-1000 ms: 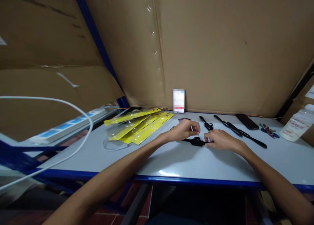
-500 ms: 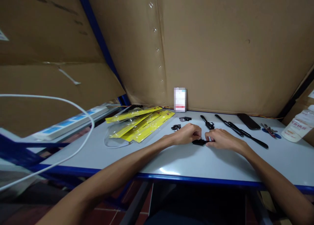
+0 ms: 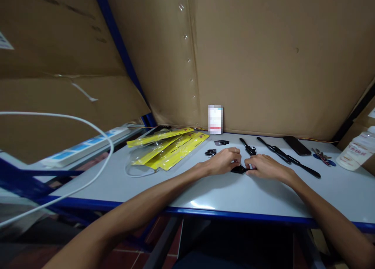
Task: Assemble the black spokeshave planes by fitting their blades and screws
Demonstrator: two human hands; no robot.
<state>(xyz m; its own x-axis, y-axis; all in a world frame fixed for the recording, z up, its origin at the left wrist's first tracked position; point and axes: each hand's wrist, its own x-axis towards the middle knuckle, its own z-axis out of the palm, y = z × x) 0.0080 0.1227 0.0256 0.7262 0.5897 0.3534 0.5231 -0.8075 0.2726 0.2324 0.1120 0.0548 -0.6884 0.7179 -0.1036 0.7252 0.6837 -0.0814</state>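
Note:
A small flat black piece [image 3: 238, 170] lies low over the table between my two hands; its exact kind is hard to make out. My left hand [image 3: 226, 160] is closed, its fingertips pinching at the piece's upper left side. From the right, my right hand [image 3: 265, 166] pinches the other end between thumb and bent forefinger. Just beyond the right hand's fingers lies a short black strip with a bracket [image 3: 249, 147]. Small black clip-like parts [image 3: 210, 152] rest near my left wrist, and another dark part [image 3: 222, 142] sits farther back.
Yellow cards in clear plastic packaging [image 3: 172, 147] are piled at left. Long black strips [image 3: 288, 156], a dark phone [image 3: 297, 145], keys [image 3: 323, 156] and a white bottle [image 3: 355, 151] stand or lie to the right. A lit screen [image 3: 215, 119] leans at the back. A white cable [image 3: 102, 134] loops at left.
My left hand's fingers have shifted very slightly at the black piece. The right hand stays in nearly the same place, and the view has moved a touch.

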